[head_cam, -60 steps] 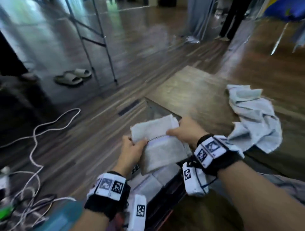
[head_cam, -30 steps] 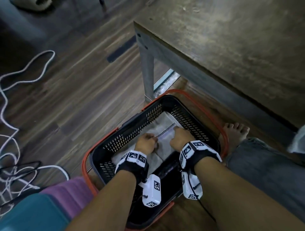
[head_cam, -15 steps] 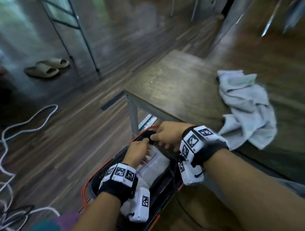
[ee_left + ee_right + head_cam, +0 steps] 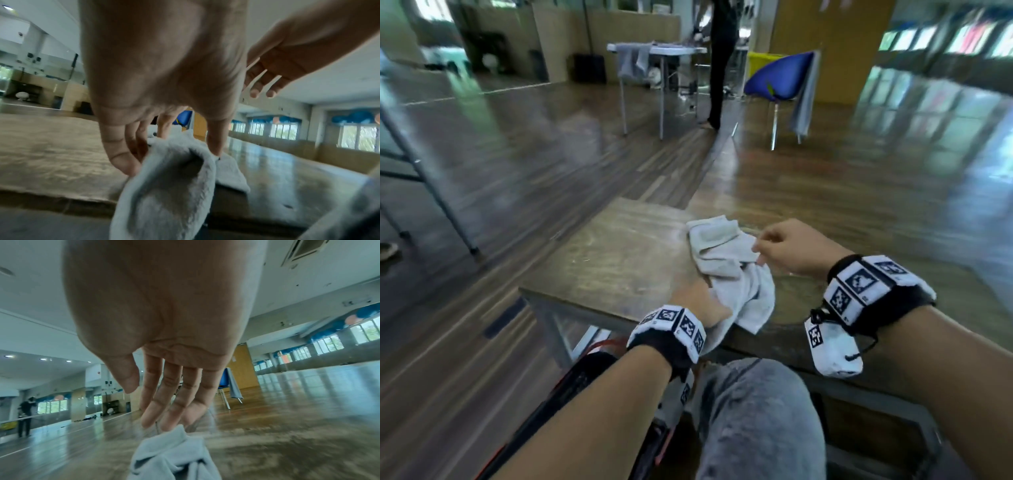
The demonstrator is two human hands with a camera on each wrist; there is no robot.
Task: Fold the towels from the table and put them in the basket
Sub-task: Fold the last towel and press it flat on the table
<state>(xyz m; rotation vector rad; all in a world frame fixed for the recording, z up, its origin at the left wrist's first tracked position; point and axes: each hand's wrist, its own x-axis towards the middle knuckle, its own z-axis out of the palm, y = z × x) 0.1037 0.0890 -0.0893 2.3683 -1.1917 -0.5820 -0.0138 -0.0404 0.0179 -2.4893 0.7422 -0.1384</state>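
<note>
The crumpled grey towel (image 4: 729, 270) lies on the wooden table (image 4: 619, 260), bunched up, its long axis running from the far middle of the top back toward me, with its near end draped over the table's near edge just by my knee (image 4: 756, 411). My left hand (image 4: 702, 301) is at that near end: in the left wrist view my thumb (image 4: 121, 155) and fingers curl around a fold of the cloth and pinch it. My right hand (image 4: 787, 250) is above the towel's right side, toward its far half; in the right wrist view its fingers (image 4: 170, 395) hang nearly straight and close together, tips just over the cloth, holding nothing that I can see. So the towel lies ahead of and below my right fingers, and my left is the hand already on it. I judge the next thing is for the right hand to take a far corner so I can open the towel flat for folding.

The basket (image 4: 585, 373) sits on the floor below the table's near left corner, beside my left forearm; only a piece of its black wall and red rim shows, and I cannot tell what is inside.
</note>
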